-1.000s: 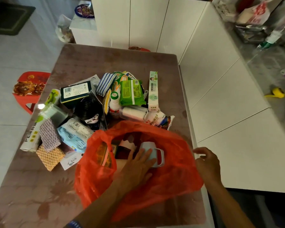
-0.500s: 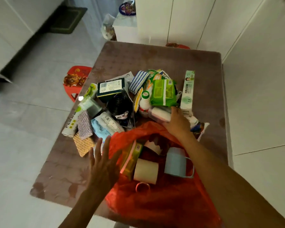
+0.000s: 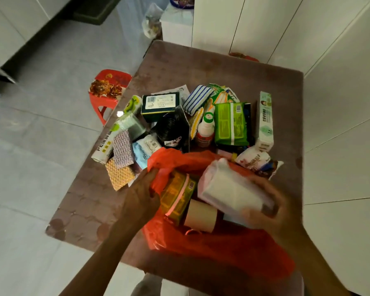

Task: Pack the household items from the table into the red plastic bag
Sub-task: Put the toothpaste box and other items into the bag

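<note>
The red plastic bag (image 3: pixel 211 248) lies open at the table's near edge. My left hand (image 3: pixel 141 195) pinches its left rim. My right hand (image 3: pixel 269 204), blurred, grips a white wrapped pack (image 3: pixel 229 186) over the bag's mouth. Inside the bag I see a yellow-green pack (image 3: pixel 175 197) and a cardboard roll (image 3: pixel 201 216). Beyond the bag lies a pile: a green wipes pack (image 3: pixel 231 122), a white bottle (image 3: pixel 205 131), a tall pale-green box (image 3: pixel 265 120), a dark box (image 3: pixel 160 103), a black roll (image 3: pixel 171 129), a striped cloth (image 3: pixel 196 99) and sponges (image 3: pixel 122 159).
The brown table (image 3: pixel 201 65) stands against white cabinets (image 3: pixel 340 124) on the right. A red stool (image 3: pixel 107 88) stands on the tiled floor left of the table. A white stand (image 3: pixel 175 24) with a bag beside it is beyond the far edge.
My right hand has lifted the white pack off the pile and brought it back over the bag. My left hand has moved from open beside the bag to gripping its rim.
</note>
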